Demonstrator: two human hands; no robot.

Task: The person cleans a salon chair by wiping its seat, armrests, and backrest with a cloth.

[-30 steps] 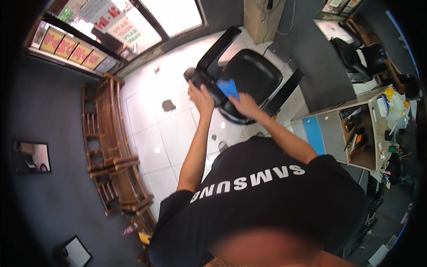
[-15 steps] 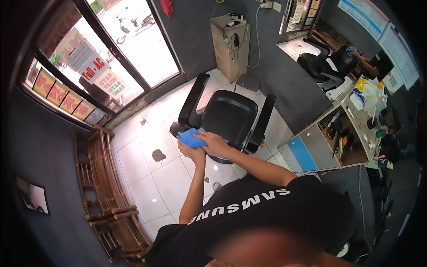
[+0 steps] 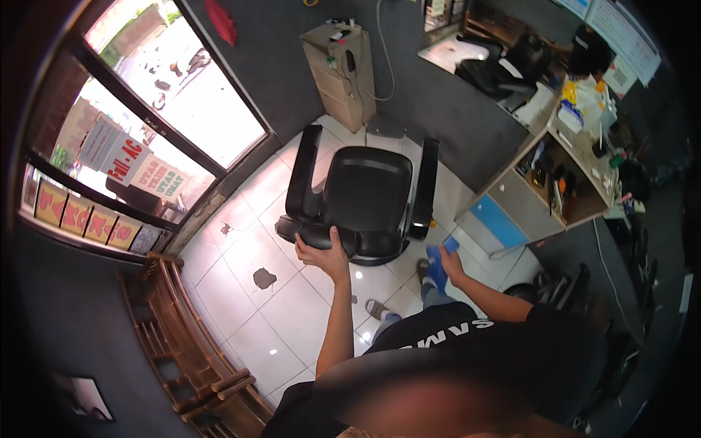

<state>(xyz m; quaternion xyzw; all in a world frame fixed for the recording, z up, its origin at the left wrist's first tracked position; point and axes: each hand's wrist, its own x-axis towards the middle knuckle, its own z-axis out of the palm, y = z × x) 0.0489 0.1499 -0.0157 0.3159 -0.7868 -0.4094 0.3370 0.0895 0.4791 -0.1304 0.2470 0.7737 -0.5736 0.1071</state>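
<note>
A black padded salon chair [image 3: 369, 191] with two armrests stands on the tiled floor, its backrest [image 3: 369, 243] nearest me. My left hand [image 3: 326, 257] grips the backrest's upper edge, left of its middle, the thumb lying over the top and the fingers toward the side. Off to the right, apart from the chair, my right hand [image 3: 454, 267] is closed on a crumpled blue cloth [image 3: 437, 269]. The cloth hangs down over my leg and foot.
A brown cabinet [image 3: 339, 80] with small items on top stands beyond the chair. On the right is a cluttered counter [image 3: 577, 135] with open shelves below a mirror [image 3: 496, 66]. A bamboo bench [image 3: 164, 321] lines the left wall, near the glass door [image 3: 157, 124].
My right hand has come away from the chair, carrying the blue cloth right and toward me. My left hand has let go of the cloth and now holds the backrest.
</note>
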